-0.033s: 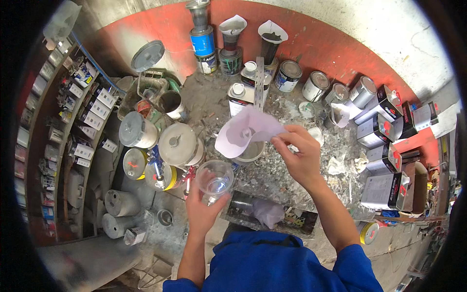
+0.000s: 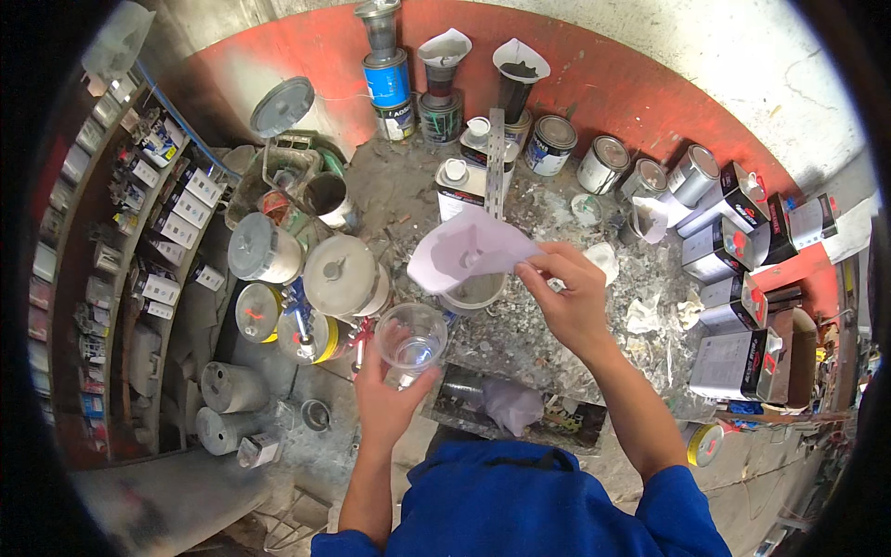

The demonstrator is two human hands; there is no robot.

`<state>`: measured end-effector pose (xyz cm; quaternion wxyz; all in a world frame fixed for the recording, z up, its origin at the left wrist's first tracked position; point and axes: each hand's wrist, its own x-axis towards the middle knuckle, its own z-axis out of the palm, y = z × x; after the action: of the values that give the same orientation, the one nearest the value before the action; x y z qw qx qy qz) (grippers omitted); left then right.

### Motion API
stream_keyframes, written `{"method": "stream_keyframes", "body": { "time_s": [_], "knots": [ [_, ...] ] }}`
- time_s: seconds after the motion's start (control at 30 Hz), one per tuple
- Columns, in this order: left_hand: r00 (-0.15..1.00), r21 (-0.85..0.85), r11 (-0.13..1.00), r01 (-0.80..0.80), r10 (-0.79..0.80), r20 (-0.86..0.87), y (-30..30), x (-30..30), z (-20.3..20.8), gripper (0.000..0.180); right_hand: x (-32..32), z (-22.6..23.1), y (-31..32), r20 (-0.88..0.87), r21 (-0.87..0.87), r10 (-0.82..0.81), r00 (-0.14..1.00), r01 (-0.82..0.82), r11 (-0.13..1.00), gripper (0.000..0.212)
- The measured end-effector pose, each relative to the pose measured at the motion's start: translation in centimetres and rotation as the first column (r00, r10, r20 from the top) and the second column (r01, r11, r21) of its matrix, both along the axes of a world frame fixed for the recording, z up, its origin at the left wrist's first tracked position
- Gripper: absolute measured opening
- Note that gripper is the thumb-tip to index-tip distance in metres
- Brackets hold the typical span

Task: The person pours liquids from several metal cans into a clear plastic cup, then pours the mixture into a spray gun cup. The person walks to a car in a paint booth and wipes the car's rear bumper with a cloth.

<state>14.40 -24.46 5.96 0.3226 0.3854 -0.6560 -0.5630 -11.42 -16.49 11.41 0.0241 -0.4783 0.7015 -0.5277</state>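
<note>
My left hand [image 2: 390, 395] is closed around a clear plastic cup [image 2: 411, 339], held in front of the bench's near edge. The cup looks empty. Between the thumb and fingers of my right hand [image 2: 568, 283] is pinched the edge of a pale paper paint strainer [image 2: 469, 249]. It is tilted, its wide mouth showing a grey stain inside. Directly beneath the strainer, a round translucent tub [image 2: 478, 295] is partly hidden. Behind it stand a white-capped metal can [image 2: 458, 186] and an upright perforated metal strip [image 2: 496, 162].
Lidded pails [image 2: 342, 277] crowd the left side. Paint cans [image 2: 550, 146] line the back, some with strainers in cups on top. Rectangular metal cans [image 2: 733, 364] stand at right. Crumpled paper [image 2: 642, 316] lies on the stained bench [image 2: 557, 357]. Shelves [image 2: 139, 251] curve along the far left.
The strainer in my right hand has shifted slightly left and tipped, so its mouth looks flatter. My left hand and the cup have hardly moved.
</note>
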Motion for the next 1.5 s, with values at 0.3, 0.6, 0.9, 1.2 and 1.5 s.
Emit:
{"method": "stream_keyframes", "body": {
  "time_s": [0.3, 0.6, 0.9, 1.2, 1.5],
  "knots": [
    [0.979, -0.182, 0.983, 0.032, 0.005, 0.201, -2.1, -1.8, 2.1, 0.075, -0.2, 2.7, -0.6, 0.411, -0.026, -0.023, 0.911, 0.037, 0.999, 0.013],
    [0.974, -0.238, 0.971, -0.008, 0.061, 0.217, -3.4, -3.7, 2.5, 0.068, 2.1, 7.3, -1.3, 0.07, 0.195, 0.336, 0.939, -0.344, 0.919, 0.041],
    [0.999, -0.146, 0.988, -0.041, 0.045, 0.025, -3.7, -2.9, 2.3, 0.061, -0.9, 6.8, 1.6, 0.298, 0.114, 0.157, 0.942, -0.199, 0.973, 0.048],
    [0.998, -0.086, 0.996, -0.036, 0.04, 0.044, -3.1, -1.7, 4.1, 0.055, -5.7, -1.3, 3.2, 0.336, 0.259, -0.071, 0.939, -0.019, 0.966, 0.027],
    [0.999, -0.06, 0.998, 0.014, -0.012, 0.039, -1.2, -0.7, 4.2, 0.07, -7.5, -8.2, -4.0, -0.306, 0.401, 0.146, 0.941, -0.012, 0.916, 0.062]
  ]
}}
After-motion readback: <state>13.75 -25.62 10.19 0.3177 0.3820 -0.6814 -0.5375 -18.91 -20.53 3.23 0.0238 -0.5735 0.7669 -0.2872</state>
